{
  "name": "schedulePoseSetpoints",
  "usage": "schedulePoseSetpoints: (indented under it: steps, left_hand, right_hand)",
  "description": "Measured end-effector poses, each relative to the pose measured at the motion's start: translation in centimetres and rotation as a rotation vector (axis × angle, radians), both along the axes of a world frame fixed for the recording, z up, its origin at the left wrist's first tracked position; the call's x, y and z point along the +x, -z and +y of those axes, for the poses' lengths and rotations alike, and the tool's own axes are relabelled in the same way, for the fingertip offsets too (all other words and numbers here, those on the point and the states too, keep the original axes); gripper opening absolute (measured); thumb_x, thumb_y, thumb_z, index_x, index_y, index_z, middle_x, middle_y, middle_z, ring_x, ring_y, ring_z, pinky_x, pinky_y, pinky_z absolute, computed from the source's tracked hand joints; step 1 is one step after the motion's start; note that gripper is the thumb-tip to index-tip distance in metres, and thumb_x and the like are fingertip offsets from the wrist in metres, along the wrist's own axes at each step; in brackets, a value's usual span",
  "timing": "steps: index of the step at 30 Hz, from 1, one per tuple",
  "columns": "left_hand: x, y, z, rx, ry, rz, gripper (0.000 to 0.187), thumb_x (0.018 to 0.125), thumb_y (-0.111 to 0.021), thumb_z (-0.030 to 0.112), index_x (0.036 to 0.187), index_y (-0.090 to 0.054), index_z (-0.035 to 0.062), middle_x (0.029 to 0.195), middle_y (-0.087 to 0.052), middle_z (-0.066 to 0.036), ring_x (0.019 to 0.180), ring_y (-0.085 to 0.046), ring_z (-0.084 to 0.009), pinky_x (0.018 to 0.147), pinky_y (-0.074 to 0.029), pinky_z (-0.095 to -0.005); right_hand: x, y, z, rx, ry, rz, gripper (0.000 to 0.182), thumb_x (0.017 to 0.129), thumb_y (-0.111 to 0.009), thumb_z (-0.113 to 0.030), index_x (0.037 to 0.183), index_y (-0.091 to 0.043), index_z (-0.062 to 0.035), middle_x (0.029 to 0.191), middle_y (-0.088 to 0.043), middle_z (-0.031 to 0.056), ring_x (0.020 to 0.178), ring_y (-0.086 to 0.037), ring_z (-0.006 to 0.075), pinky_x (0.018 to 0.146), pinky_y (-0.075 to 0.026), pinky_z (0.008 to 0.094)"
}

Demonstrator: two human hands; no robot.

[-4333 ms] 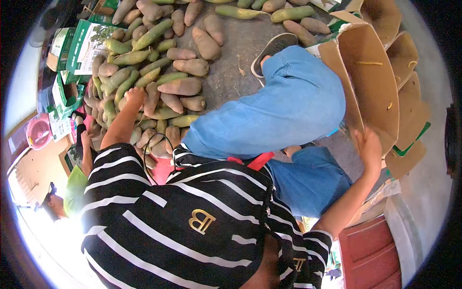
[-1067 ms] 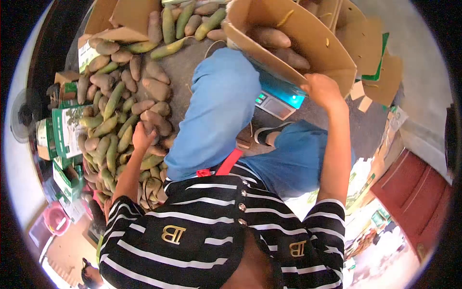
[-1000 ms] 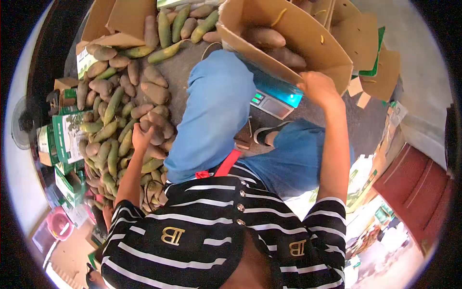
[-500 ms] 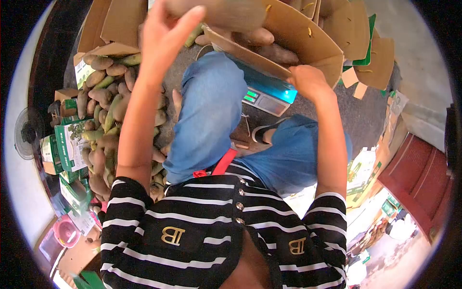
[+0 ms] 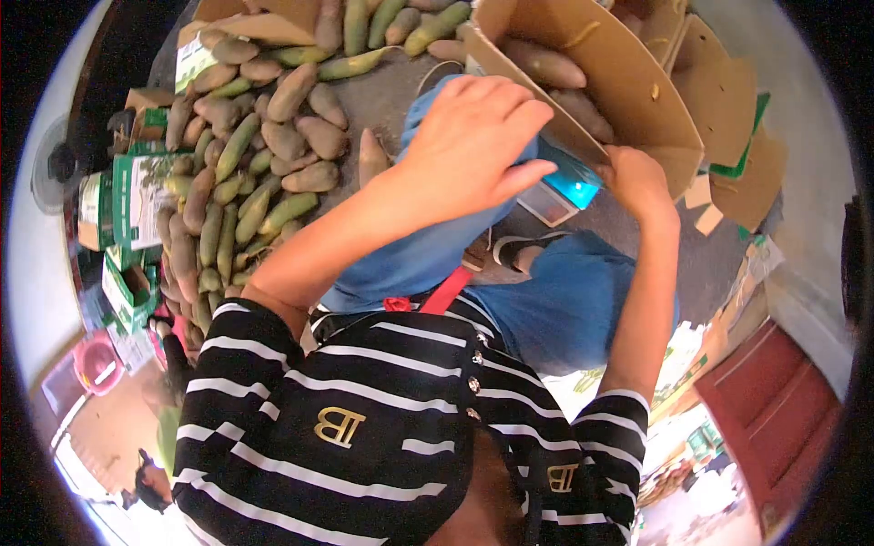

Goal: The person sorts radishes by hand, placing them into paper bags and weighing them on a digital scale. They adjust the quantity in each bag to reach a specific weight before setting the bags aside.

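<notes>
My left hand [image 5: 478, 136] is over my raised knee, its thumb apart from the fingers and nothing in its grasp. My right hand [image 5: 640, 182] has its fingers bent over the near edge of an open cardboard box [image 5: 678, 136], close to its corner. Inside the box lie large oblong brownish tubers [image 5: 543, 64]. Beneath the box, a scale [image 5: 551, 202] shows a blue-lit surface, partly hidden by the box and my leg.
A large heap of reddish-brown and green oblong produce [image 5: 232, 150] covers the floor at left. White-and-green printed cartons [image 5: 141, 196] stand beyond it. More open cardboard boxes [image 5: 719, 73] are at upper right. A red wooden panel [image 5: 769, 400] stands at lower right.
My left hand has come back from the box towards my knee, and the blurred brown shape beside it is gone. The view has shifted. My right hand stays at the box edge.
</notes>
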State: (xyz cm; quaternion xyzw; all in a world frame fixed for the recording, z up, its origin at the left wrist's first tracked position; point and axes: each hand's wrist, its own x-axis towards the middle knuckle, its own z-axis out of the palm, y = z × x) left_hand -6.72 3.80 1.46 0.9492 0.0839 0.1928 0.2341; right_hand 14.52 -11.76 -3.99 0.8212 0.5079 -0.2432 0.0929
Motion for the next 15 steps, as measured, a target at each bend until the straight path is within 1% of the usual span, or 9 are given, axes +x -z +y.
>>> schedulePoseSetpoints:
  steps: [5, 7, 8, 10, 11, 12, 13, 14, 15]
  left_hand:
    - [-0.2, 0.4, 0.0, -0.057, 0.023, -0.022, 0.040, 0.074, -0.069, 0.028, 0.104, -0.057, 0.0055, 0.106, -0.057, -0.013, 0.103, -0.053, -0.0308, 0.090, -0.041, -0.0420]
    - [-0.5, 0.8, 0.9, -0.293, 0.065, -0.173, 0.038, 0.075, -0.069, 0.025, 0.105, -0.057, 0.0050, 0.108, -0.057, -0.012, 0.106, -0.053, -0.0290, 0.091, -0.041, -0.0399]
    - [-0.7, 1.1, 1.6, -0.414, 0.089, -0.249, 0.037, 0.076, -0.069, 0.024, 0.106, -0.057, 0.0048, 0.109, -0.057, -0.012, 0.107, -0.053, -0.0281, 0.092, -0.042, -0.0388]
    - [-2.3, 1.9, 4.2, -0.523, -0.091, -0.250, 0.034, 0.083, -0.066, 0.019, 0.112, -0.057, 0.0036, 0.109, -0.059, -0.006, 0.102, -0.055, -0.0158, 0.090, -0.043, -0.0304]
    - [-3.3, 2.0, 5.5, -0.654, -0.230, -0.197, 0.031, 0.087, -0.062, 0.019, 0.113, -0.057, 0.0032, 0.103, -0.061, -0.003, 0.096, -0.057, -0.0121, 0.086, -0.045, -0.0271]
    - [-4.2, 3.2, 7.2, -0.643, -0.337, -0.195, 0.029, 0.088, -0.061, 0.021, 0.110, -0.058, 0.0025, 0.097, -0.063, -0.003, 0.093, -0.058, -0.0109, 0.083, -0.046, -0.0258]
    - [-5.4, 4.8, 8.9, -0.667, -0.391, -0.220, 0.031, 0.085, -0.063, 0.026, 0.105, -0.060, 0.0024, 0.093, -0.066, -0.008, 0.087, -0.062, -0.0185, 0.080, -0.049, -0.0303]
    - [-6.9, 6.8, 10.8, -0.550, -0.457, -0.132, 0.031, 0.086, -0.062, 0.026, 0.105, -0.060, 0.0018, 0.094, -0.066, -0.009, 0.088, -0.062, -0.0177, 0.080, -0.049, -0.0301]
    - [-8.5, 9.0, 12.1, -0.566, -0.508, -0.029, 0.027, 0.088, -0.060, 0.023, 0.105, -0.060, 0.0015, 0.094, -0.064, -0.004, 0.089, -0.058, -0.0094, 0.079, -0.046, -0.0244]
  right_hand:
    - [-0.6, -1.2, 0.7, -0.016, 0.048, -0.009, 0.024, 0.082, -0.059, -0.020, 0.099, -0.061, -0.0032, 0.100, -0.061, 0.0199, 0.093, -0.058, 0.0370, 0.078, -0.046, 0.0449]
    - [-0.9, -1.8, 0.7, 0.051, 0.014, -0.030, 0.022, 0.083, -0.058, -0.017, 0.099, -0.061, -0.0035, 0.101, -0.061, 0.0183, 0.092, -0.059, 0.0363, 0.078, -0.046, 0.0439]
    - [-1.0, -2.2, 0.7, 0.231, 0.018, -0.027, 0.021, 0.083, -0.057, -0.018, 0.099, -0.061, -0.0046, 0.101, -0.061, 0.0167, 0.093, -0.058, 0.0355, 0.078, -0.046, 0.0438]
    - [-1.7, -3.1, 1.1, 0.585, 0.032, -0.019, 0.019, 0.084, -0.056, -0.019, 0.099, -0.061, -0.0068, 0.100, -0.061, 0.0134, 0.096, -0.058, 0.0339, 0.080, -0.047, 0.0437]
    - [-2.2, -4.0, 1.5, 0.648, 0.044, -0.011, 0.018, 0.084, -0.056, -0.017, 0.098, -0.061, -0.0066, 0.099, -0.061, 0.0131, 0.095, -0.058, 0.0337, 0.079, -0.047, 0.0433]
    - [-2.8, -5.2, 2.2, 0.712, 0.055, -0.002, 0.018, 0.084, -0.055, -0.016, 0.098, -0.061, -0.0064, 0.098, -0.061, 0.0127, 0.094, -0.059, 0.0334, 0.078, -0.047, 0.0430]
    - [-3.5, -5.8, 2.6, 0.778, 0.067, 0.008, 0.017, 0.083, -0.054, -0.014, 0.097, -0.061, -0.0062, 0.097, -0.061, 0.0124, 0.092, -0.059, 0.0332, 0.078, -0.048, 0.0426]
    - [-4.1, -5.7, 2.6, 0.698, -0.050, 0.042, 0.018, 0.082, -0.054, -0.013, 0.097, -0.061, -0.0058, 0.096, -0.061, 0.0130, 0.091, -0.059, 0.0335, 0.077, -0.048, 0.0426]
    - [-4.7, -5.4, 2.5, 0.617, -0.164, 0.075, 0.018, 0.081, -0.054, -0.012, 0.097, -0.061, -0.0053, 0.094, -0.061, 0.0135, 0.089, -0.059, 0.0337, 0.076, -0.048, 0.0426]
